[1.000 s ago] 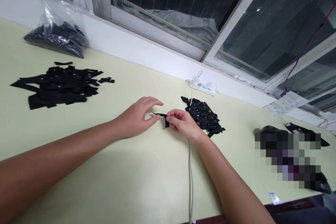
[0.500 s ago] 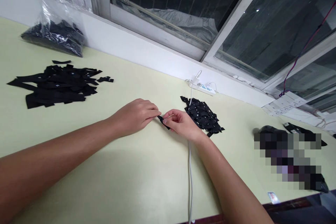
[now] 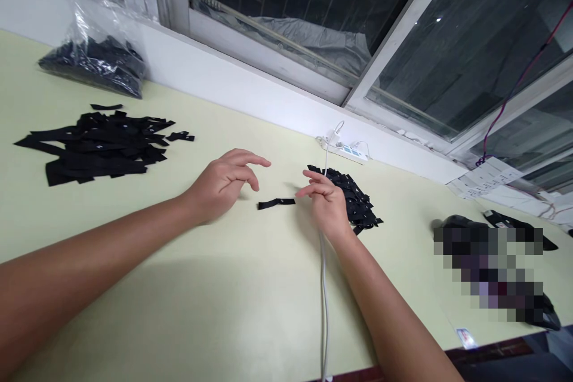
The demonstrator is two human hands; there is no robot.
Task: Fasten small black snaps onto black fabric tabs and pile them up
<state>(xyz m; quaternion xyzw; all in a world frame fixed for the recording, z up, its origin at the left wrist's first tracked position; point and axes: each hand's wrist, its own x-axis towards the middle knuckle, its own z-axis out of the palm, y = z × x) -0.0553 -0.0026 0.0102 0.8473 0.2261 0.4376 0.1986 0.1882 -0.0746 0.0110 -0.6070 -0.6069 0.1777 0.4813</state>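
A single black fabric strip (image 3: 276,203) with a small white mark lies flat on the pale yellow table (image 3: 224,298). My left hand (image 3: 224,182) hovers just left of it, fingers spread, holding nothing. My right hand (image 3: 326,203) hovers just right of it, fingers apart and empty. Behind my right hand sits a small heap of folded black strips (image 3: 353,197). A wider pile of flat black strips (image 3: 94,146) lies at the far left.
A clear plastic bag of black pieces (image 3: 92,59) rests by the wall at the back left. A white cable (image 3: 324,298) runs under my right wrist to a power strip (image 3: 344,148). Dark items (image 3: 519,233) and white papers (image 3: 487,176) lie at the right.
Both hands were pinching the strip between them; now they have let go and drawn apart, and the strip lies straight on the table.
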